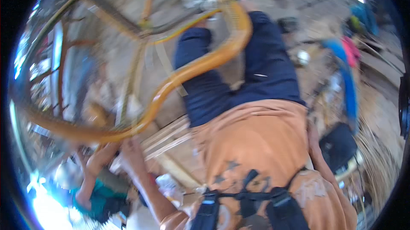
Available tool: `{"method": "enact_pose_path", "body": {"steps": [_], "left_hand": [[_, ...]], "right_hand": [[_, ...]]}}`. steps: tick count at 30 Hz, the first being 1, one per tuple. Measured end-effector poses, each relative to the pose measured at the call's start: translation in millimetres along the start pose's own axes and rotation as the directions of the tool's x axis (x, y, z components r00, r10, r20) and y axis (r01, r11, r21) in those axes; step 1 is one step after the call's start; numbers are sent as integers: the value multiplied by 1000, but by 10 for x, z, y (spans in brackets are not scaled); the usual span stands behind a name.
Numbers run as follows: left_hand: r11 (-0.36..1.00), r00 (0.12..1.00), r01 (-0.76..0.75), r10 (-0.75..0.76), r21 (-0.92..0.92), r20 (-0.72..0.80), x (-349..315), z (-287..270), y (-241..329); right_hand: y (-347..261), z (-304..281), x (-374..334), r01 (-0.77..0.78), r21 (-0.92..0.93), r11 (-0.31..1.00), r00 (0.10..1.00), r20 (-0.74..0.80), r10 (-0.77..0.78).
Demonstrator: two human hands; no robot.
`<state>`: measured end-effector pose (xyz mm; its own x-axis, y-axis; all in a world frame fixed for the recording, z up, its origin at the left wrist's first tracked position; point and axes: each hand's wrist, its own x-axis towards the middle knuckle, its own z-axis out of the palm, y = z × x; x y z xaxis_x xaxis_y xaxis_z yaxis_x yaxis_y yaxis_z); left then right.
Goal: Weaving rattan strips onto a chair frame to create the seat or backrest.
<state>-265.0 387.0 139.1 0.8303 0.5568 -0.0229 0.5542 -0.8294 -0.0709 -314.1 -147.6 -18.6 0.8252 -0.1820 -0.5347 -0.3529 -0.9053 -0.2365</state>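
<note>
A large curved frame of orange-brown rattan [200,65] spans the upper left, its thick rail bending over my dark trousers [273,59]. Thinner poles inside it meet at a bound joint. At the lower bend of the rail, my left hand [130,149] is closed on the rattan; blur softens its fingers. My right arm hangs down along my side, and my right hand [313,136] is by my hip, its fingers hidden.
Another person in a green top [100,202] is at the lower left, an arm raised toward the frame. On the right lie a black pad-like object [338,147], a blue curved strip [348,85] and thin pale strands [376,161]. Light wooden strips [168,138] lie beneath the frame.
</note>
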Motion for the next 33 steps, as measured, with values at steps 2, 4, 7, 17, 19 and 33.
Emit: {"method": "enact_pose_path", "body": {"steps": [2, 4, 7, 17, 19, 33], "left_hand": [[996, 996, 4, -13, 91, 92, 67, 82, 132], [996, 996, 54, -59, 69, 70, 49, 94, 254], [992, 990, 125, -125, 10, 60, -21, -45, 263], [964, 965, 216, -187, -154, 182, -2, -133, 162], [969, 975, 181, -154, -168, 160, 31, -91, 207], [974, 974, 201, -187, -106, 128, 5, -121, 143]], "right_hand": [[74, -132, -159, 31, 145, 989, 999, 9, -33], [142, -172, -235, 48, 264, 963, 998, 30, -58], [186, -187, -236, 21, 400, 916, 996, 70, -54], [252, -555, -230, -384, 692, 611, 921, 244, 303], [-55, -869, -167, -284, 791, 542, 958, 210, 196], [-2126, -1108, 590, 134, 606, 784, 817, 381, -433]]}}
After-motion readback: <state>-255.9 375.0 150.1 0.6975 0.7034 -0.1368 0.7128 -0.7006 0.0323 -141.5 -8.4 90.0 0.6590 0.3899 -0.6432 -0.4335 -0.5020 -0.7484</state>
